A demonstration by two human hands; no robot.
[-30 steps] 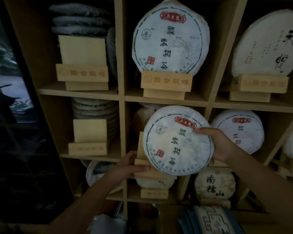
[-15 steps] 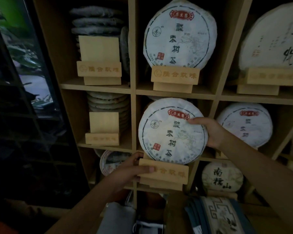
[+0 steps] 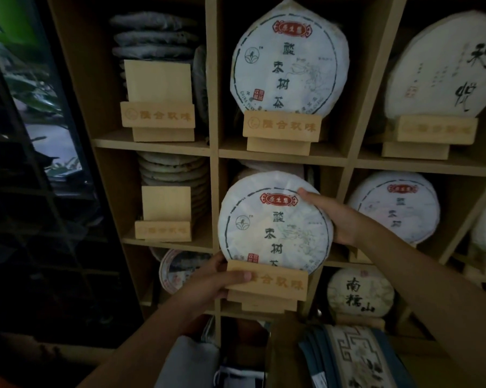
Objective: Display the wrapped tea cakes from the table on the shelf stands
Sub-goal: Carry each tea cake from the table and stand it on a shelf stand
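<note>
A round white-wrapped tea cake [image 3: 275,222] with a red label and dark characters rests upright in a wooden stand [image 3: 267,284], in front of the middle cubby of the shelf. My right hand [image 3: 334,217] grips the cake's upper right edge. My left hand [image 3: 211,281] holds the stand's left end, thumb across its front face. Stand and cake are held out at the cubby's front edge; whether the stand touches the shelf board is hidden.
The wooden cubby shelf [image 3: 281,155] holds more displayed cakes: one above [image 3: 289,57], others to the right [image 3: 393,205]. Two empty stands [image 3: 158,116] [image 3: 163,228] sit in the left cubbies before stacked cakes. A patterned cloth [image 3: 356,357] lies below.
The cake went from resting against the stand to sitting in its slot. Both hands kept their grips, and stand and cake shifted slightly within the middle cubby.
</note>
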